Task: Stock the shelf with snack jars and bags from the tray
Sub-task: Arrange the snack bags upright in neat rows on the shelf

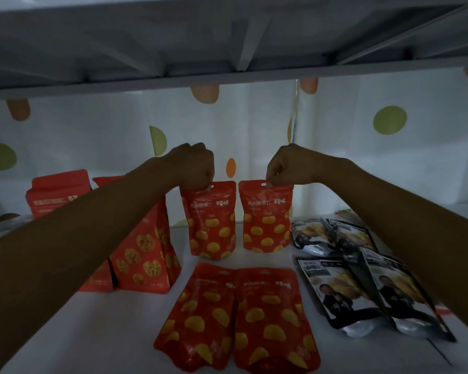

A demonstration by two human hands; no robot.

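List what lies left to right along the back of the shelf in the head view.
Far-left red bag → walnut-print red bags → left spotted pouch, held by the left hand → right spotted pouch, held by the right hand → black-and-silver bags.

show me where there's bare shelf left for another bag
Widest bare shelf: front left, before the walnut bags, beside the flat red pouches. A smaller patch lies front right, below the black bags. Crowded: centre, around the held pouches, and right.
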